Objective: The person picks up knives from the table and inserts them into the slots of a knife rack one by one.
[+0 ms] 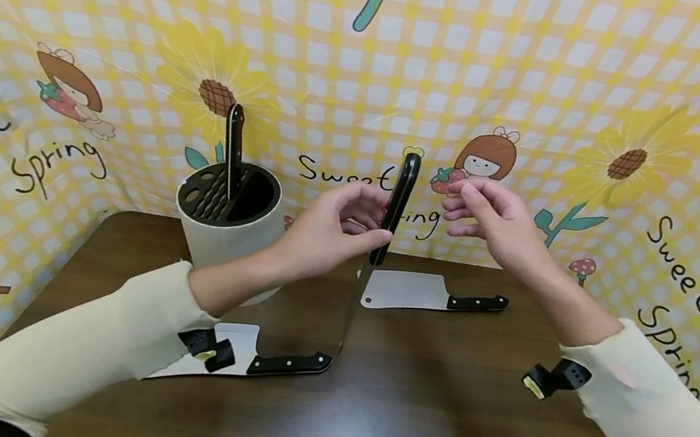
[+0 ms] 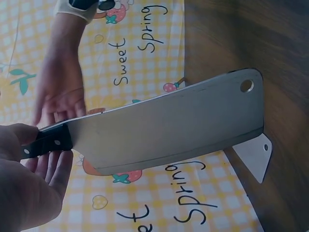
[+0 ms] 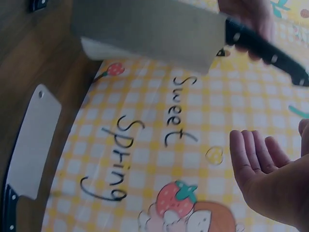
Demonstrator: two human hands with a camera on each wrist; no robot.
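Broad steel-bladed, black-handled cleaver (image 2: 166, 123), near-upright, handle uppermost: pinched in fingers of left hand (image 1: 333, 235); right hand (image 1: 497, 219) apart rightward, fingers released.

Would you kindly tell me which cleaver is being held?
The raised cleaver, its black handle gripped by the left hand; the far cleaver and the near cleaver both lie flat on the wooden table.

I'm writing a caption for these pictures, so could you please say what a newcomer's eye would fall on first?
Probably the broad cleaver, gripped handle up in the left hand near the head view's centre. Next might come the white knife block at the back left of the table, and the yellow checked backdrop behind.
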